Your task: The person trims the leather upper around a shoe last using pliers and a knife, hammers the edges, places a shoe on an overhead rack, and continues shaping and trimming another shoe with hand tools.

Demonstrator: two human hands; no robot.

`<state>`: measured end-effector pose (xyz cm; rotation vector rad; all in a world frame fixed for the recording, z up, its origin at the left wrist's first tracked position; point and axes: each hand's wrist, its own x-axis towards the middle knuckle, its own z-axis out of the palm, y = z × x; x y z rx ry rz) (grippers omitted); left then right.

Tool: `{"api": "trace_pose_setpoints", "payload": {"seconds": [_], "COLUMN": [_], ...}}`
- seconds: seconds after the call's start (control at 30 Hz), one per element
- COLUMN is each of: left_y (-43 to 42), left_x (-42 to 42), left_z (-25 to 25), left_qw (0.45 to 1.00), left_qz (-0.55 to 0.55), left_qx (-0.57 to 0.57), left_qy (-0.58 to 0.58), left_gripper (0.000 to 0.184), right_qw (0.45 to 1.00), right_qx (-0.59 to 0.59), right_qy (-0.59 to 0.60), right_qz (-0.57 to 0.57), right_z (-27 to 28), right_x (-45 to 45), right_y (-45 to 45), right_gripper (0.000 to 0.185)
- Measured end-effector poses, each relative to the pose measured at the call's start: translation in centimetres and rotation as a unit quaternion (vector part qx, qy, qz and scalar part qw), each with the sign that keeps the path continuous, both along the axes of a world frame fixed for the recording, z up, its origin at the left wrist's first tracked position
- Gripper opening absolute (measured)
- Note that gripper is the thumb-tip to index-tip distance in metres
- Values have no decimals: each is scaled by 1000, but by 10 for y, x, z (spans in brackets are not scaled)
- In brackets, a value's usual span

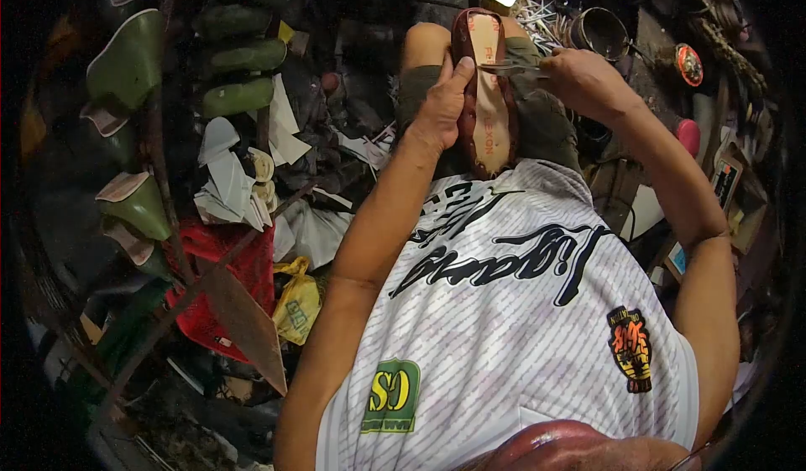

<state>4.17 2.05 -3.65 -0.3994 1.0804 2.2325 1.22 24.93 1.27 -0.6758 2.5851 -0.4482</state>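
Observation:
A shoe upper of dark red leather on a last (491, 118) lies sole side up on the lap, its pale insole printed with red letters. My left hand (447, 102) grips its left edge, with the thumb up near the insole. Closed around the handles of a metal pincer-like tool (516, 70), my right hand (583, 83) is just right of the shoe. The tool's tip reaches over the insole's upper part. Whether the tip touches the insole is too small to tell.
Green shoe forms (239, 97) and white cut pieces (227, 177) are at the left. Below them are a red bag (222, 303) and a yellow plastic bag (298, 303). A round can (600, 33) and a pile of thin sticks (541, 22) stand at the upper right.

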Motion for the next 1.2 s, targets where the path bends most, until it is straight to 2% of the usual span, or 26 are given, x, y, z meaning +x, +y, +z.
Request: {"api": "trace_pose_setpoints", "payload": {"seconds": [0.07,0.13,0.2,0.3,0.37,0.43,0.47,0.5,0.57,0.63,0.7,0.77,0.8,0.83,0.87,0.9,0.93,0.97,1.0,1.07,1.1,1.13,1.17,1.2], "left_y": [0,1,2,4,7,13,14,14,15,16,13,13,14,14,14,13,12,11,11,11,10,10,11,12], "left_x": [4,3,4,3,4,-2,-4,-6,-8,-5,-3,-2,-1,-2,-3,-1,-1,-3,-6,0,4,3,1,0], "left_z": [-2,-5,-6,-7,-7,-6,-4,-3,-9,-23,-15,-14,-19,-24,-26,-20,-10,-3,-5,-18,-8,-7,-5,-4], "left_qw": [1000,1000,1000,999,999,996,996,995,994,993,992,990,988,985,981,981,979,977,976,974,992,992,991,987], "left_qz": [3,13,15,22,34,34,33,21,15,55,43,28,30,33,35,32,12,-5,-3,33,21,22,17,12], "left_qx": [-12,4,6,16,23,-79,-79,-94,-109,-83,-103,-123,-142,-162,-181,-182,-197,-213,-213,-206,-77,-77,-118,-158], "left_qy": [-8,15,20,32,31,17,21,5,-9,60,56,58,57,56,56,57,42,28,32,89,99,100,59,18], "left_gripper": [50,48,46,45,44,39,39,38,36,54,55,57,56,54,53,53,57,61,61,66,69,69,67,65], "right_qw": [1000,997,999,998,995,992,989,989,996,998,998,996,996,975,928,929,947,977,993,986,978,978,938,905], "right_qx": [-20,-22,-23,43,-97,-113,-128,-128,-47,-9,30,-42,-43,-205,-363,-355,-247,-160,-71,-123,-172,-172,-333,-409], "right_qy": [-15,70,36,50,27,47,65,69,81,56,22,37,39,19,-2,58,194,123,49,91,97,98,48,78], "right_qz": [-14,-14,-13,9,-25,-27,-30,-30,-15,-28,-45,-74,-75,-82,-87,-80,-65,-73,-80,-69,-73,-71,-80,-92], "right_z": [-3,-6,-9,-28,-54,-61,-63,-56,-26,17,53,76,65,41,14,-13,-26,-29,-2,14,29,22,7,-14], "right_x": [0,-7,-15,-25,-23,-21,-22,-22,-21,-21,-19,-21,-20,-17,-15,-13,-19,-19,-22,-24,-21,-18,-10,-3], "right_y": [1,-3,-9,-8,3,3,6,6,0,-8,-18,-27,-29,-34,-39,-43,-58,-50,-50,-46,-43,-41,-36,-40], "right_gripper": [25,25,24,24,27,29,32,32,35,35,36,34,34,33,33,33,36,37,37,37,36,36,37,33]}}
